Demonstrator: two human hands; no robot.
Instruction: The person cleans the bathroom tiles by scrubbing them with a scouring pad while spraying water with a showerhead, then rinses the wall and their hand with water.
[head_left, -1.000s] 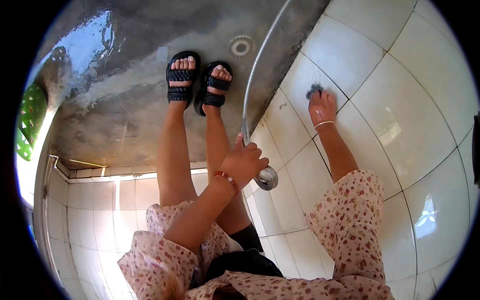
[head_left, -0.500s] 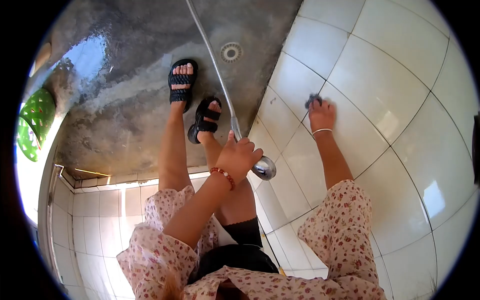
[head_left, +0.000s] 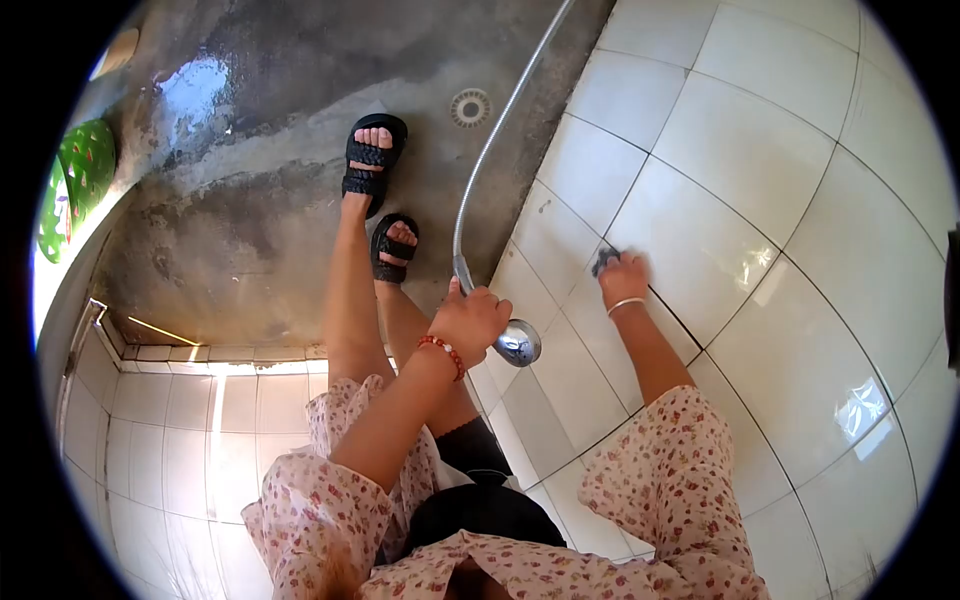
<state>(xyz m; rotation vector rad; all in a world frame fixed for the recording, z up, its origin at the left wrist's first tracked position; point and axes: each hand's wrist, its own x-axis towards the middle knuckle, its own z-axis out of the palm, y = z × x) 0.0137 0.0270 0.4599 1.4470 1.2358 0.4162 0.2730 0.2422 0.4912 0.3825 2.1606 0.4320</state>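
Note:
My left hand (head_left: 468,325), with a red bead bracelet at its wrist, is closed around the handle of a chrome shower head (head_left: 519,343). The round head sticks out to the right of my fingers, and no water spray shows. From the handle a metal hose (head_left: 497,130) curves up past the top of the view. My right hand (head_left: 624,281), wearing a pale bangle, presses a grey scrubber (head_left: 604,262), which looks like steel wool, against the white tiled wall (head_left: 700,190). My fingers partly hide the scrubber.
A round drain (head_left: 470,108) sits in the dark, wet floor (head_left: 260,240), close to my black sandals (head_left: 374,155). At the left edge is a green patterned object (head_left: 88,165). Low white tiles (head_left: 180,440) run along the lower left.
My right hand has slid the scrubber down and slightly left over the tiles. The shower head has shifted a little left, and its hose now bows toward the right. The camera view has turned slightly.

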